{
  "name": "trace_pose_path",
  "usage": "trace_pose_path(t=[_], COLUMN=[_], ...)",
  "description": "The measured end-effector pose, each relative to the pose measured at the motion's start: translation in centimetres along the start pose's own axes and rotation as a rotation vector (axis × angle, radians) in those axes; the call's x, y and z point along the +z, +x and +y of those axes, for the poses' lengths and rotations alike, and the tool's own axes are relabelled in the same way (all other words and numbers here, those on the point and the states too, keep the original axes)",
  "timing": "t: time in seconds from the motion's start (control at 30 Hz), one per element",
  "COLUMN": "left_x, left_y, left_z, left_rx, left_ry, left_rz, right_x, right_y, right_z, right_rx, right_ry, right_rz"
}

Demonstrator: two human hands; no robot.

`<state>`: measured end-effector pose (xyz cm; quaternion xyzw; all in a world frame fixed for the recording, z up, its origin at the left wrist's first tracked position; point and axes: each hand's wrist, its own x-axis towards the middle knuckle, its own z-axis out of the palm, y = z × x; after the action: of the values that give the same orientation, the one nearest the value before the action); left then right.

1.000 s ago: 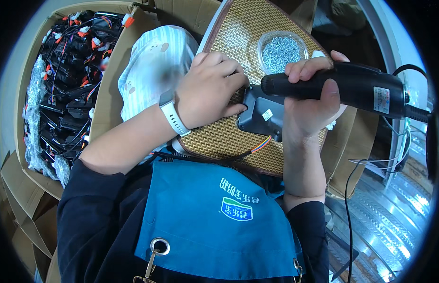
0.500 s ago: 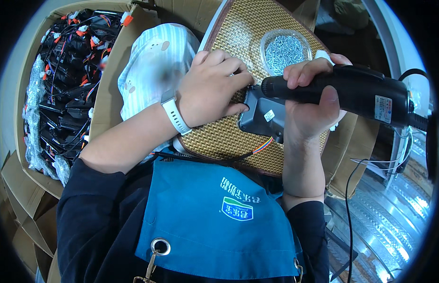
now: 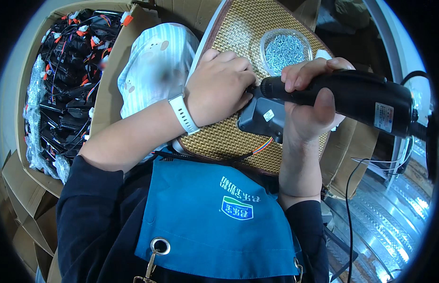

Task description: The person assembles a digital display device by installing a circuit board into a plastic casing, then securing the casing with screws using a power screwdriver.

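My right hand (image 3: 310, 101) is wrapped round a black electric screwdriver (image 3: 356, 94), which lies nearly level with its nose pointing left. At that nose my left hand (image 3: 222, 87) is closed, fingers curled and pinched by the tip; whatever it pinches is hidden. Beneath both hands a dark grey plastic housing (image 3: 255, 118) with a small white label rests on a woven mat board (image 3: 215, 142). From the housing's lower edge runs a bundle of coloured wires (image 3: 263, 145) into a black sleeve. The driver's bit cannot be made out.
A round clear tub of silver screws (image 3: 285, 49) sits on the board beyond the screwdriver. To the left, a cardboard box (image 3: 111, 80) holds many black parts with wires and connectors. Striped cloth (image 3: 156, 66) lies between them. A black cable (image 3: 349, 212) hangs at right.
My left hand has shifted slightly right and its fingers have curled in more, its thumb now tucked away. The screwdriver's rear end has dipped a little toward me.
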<state>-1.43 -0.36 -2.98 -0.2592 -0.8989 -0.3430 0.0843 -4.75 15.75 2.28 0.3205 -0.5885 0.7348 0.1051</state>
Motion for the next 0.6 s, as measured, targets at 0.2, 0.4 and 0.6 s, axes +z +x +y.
trace_pose_path(t=[0.2, 0.4, 0.6], left_x=[0.6, -0.5, -1.9], left_y=[1.2, 3.2, 4.7], left_z=[-0.3, -1.1, -0.2], left_rx=[0.027, 0.213, 0.394], left_ry=[-0.027, -0.002, 0.221], left_rz=[0.020, -0.213, -0.380], right_x=[-0.6, -2.6, -6.2], right_y=[0.0, -0.3, -2.4], right_z=[-0.4, -5.6, -8.3], right_rx=[-0.058, -0.008, -0.109], right_ry=[0.120, -0.001, -0.185], right_rz=[0.060, 0.276, 0.491])
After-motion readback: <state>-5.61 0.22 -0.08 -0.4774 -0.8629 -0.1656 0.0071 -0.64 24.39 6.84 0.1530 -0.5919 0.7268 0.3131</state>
